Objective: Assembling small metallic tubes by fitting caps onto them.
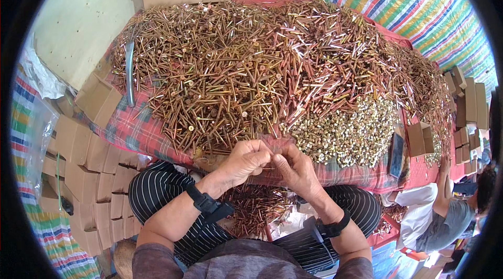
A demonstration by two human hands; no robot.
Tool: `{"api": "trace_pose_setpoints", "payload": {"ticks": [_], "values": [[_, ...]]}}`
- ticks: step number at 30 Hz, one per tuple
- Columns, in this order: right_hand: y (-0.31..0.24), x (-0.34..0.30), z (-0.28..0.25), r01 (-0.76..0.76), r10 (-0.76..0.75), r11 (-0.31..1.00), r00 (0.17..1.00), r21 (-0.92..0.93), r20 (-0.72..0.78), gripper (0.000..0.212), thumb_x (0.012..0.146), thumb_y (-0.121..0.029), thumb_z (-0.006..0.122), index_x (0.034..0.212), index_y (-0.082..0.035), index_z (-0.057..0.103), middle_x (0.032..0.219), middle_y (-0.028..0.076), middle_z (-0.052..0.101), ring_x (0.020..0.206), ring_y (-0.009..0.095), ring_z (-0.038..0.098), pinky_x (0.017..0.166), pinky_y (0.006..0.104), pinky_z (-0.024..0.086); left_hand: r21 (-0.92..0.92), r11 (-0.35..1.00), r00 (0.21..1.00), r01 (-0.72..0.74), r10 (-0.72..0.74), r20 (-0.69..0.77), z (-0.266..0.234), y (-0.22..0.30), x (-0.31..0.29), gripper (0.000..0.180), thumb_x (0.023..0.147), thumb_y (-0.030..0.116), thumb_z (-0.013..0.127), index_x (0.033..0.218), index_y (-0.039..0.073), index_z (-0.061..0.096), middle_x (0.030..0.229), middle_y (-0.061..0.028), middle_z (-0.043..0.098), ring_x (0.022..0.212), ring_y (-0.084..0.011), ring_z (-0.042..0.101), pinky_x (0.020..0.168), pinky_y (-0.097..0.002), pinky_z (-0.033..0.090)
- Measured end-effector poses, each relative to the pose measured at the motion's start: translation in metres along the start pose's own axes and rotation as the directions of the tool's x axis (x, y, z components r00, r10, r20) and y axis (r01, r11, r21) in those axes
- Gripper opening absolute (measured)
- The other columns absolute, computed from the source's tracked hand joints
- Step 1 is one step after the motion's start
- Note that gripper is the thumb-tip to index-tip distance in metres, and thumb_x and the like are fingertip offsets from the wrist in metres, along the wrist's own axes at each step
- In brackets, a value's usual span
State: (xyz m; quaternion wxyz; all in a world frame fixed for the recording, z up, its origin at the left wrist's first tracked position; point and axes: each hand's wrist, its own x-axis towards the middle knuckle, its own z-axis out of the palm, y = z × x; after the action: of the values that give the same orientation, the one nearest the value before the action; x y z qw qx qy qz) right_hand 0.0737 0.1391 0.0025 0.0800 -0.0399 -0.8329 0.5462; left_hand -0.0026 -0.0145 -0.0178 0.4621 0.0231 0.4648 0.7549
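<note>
My left hand and my right hand meet at the near edge of the table, fingertips almost touching. Both are closed in a pinch. What sits between the fingers is too small and covered to make out. Just beyond them spreads a large heap of long copper-coloured bolts. To the right of my hands lies a pile of small brass-coloured nuts. More bolts lie in a lower heap between my knees, under the table's edge.
A red plaid cloth covers the table. A curved metal bar lies at the left, a dark flat block at the right. Stacked cardboard boxes stand left, an open box right. Another person sits at far right.
</note>
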Motion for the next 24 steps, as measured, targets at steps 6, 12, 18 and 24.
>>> {"api": "trace_pose_setpoints", "payload": {"ticks": [6,12,18,24], "values": [[0.014,0.008,-0.016,-0.508,0.449,0.861,0.785,0.029,0.426,0.025,0.089,-0.025,0.059,0.082,-0.002,0.061,0.056,0.013,0.057,0.045,0.024,0.053,0.047,0.0323,0.043,0.637,0.742,0.918,-0.208,-0.076,0.388,-0.006,0.010,-0.001,0.009,0.081,0.006,0.057,0.086,-0.001,0.060,0.074,-0.0012,0.059,0.064,-0.0079,0.054,0.052,-0.0232,0.042],[0.041,0.038,-0.018,0.125,-0.289,0.650,0.953,-0.750,-0.091,0.012,0.077,-0.016,0.065,0.081,-0.006,0.061,0.079,0.010,0.057,0.076,0.029,0.057,0.067,0.0380,0.046,0.954,-0.158,0.680,-0.256,0.672,0.293,-0.002,0.017,0.018,0.021,0.077,0.009,0.065,0.096,0.000,0.061,0.079,-0.0119,0.057,0.071,-0.0294,0.060,0.064,-0.0383,0.050],[0.044,0.047,-0.005,0.178,-0.333,0.579,0.942,-0.795,-0.031,0.015,0.071,-0.014,0.068,0.080,-0.006,0.060,0.082,0.009,0.055,0.080,0.028,0.054,0.072,0.0384,0.044,0.908,-0.415,0.643,-0.060,0.680,0.353,-0.006,0.009,0.042,0.010,0.077,0.005,0.061,0.081,0.000,0.053,0.077,-0.0147,0.054,0.075,-0.0293,0.059,0.062,-0.0361,0.051],[0.035,0.048,0.004,0.185,-0.324,0.653,0.945,-0.734,-0.050,0.017,0.069,-0.014,0.070,0.079,-0.006,0.059,0.080,0.009,0.055,0.078,0.028,0.055,0.070,0.0387,0.044,0.961,-0.240,0.617,-0.137,0.738,0.273,-0.010,0.008,0.030,0.012,0.075,0.001,0.059,0.076,0.001,0.047,0.069,-0.0162,0.053,0.066,-0.0331,0.059,0.058,-0.0406,0.049]]}}
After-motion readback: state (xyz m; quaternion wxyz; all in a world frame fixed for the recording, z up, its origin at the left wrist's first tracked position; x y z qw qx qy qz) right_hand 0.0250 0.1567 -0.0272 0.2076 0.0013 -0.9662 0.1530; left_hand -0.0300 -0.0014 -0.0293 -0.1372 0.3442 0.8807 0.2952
